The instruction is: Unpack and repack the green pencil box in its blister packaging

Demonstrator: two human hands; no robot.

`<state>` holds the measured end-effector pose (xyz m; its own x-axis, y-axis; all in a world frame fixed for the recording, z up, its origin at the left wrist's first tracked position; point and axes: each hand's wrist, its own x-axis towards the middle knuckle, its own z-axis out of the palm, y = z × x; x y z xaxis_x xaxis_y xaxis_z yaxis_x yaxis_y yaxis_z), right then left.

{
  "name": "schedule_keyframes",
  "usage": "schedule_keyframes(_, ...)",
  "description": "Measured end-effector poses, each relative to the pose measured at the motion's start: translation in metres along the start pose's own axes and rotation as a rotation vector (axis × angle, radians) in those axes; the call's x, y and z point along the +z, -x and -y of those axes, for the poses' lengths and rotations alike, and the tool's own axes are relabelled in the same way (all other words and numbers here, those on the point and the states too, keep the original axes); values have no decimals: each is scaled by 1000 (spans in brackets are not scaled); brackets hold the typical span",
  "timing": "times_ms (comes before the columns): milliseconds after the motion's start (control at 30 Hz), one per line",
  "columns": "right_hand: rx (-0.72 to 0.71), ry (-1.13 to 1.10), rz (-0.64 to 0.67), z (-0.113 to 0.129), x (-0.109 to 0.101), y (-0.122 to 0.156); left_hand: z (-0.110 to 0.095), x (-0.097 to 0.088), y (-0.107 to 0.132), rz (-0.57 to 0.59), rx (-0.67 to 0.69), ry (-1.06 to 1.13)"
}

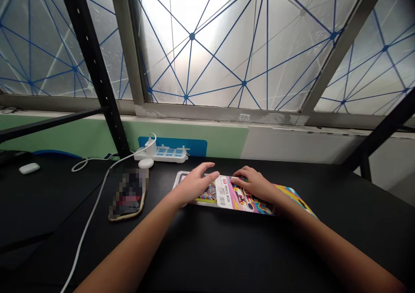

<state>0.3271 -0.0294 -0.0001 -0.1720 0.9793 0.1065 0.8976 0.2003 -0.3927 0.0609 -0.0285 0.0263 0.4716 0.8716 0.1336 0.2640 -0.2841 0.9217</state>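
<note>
A colourful pencil box (210, 192) lies flat on the black table, with a white label reading "PENCIL BOX" (223, 191) across its middle. Over its left end rests my left hand (196, 184), thumb and forefinger stretched apart and pointing right; the other fingers are mostly hidden. My right hand (254, 183) lies on the brightly printed part right of the label, its fingers bent toward the far edge and the thumb on top. Beneath my right wrist, a yellow and blue printed end (295, 195) sticks out to the right.
A phone (129, 193), its screen blurred, lies left of the pencil box. Behind it stand a small white case (145, 163) and a white power strip (170, 154) with a plugged-in charger. Its white cable (94, 213) crosses the table. Another white case (29, 168) lies far left.
</note>
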Motion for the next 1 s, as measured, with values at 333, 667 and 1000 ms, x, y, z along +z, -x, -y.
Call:
schedule_keyframes(333,-28,-47,260,-6,-27,1,40,-33,-12,-391,-116,38)
schedule_keyframes(667,-236,152,272,71,3,-39,33,-20,-3,-366,-130,282)
schedule_keyframes(1000,-268,104,245,97,7,-55,43,-39,-9,-466,-200,754)
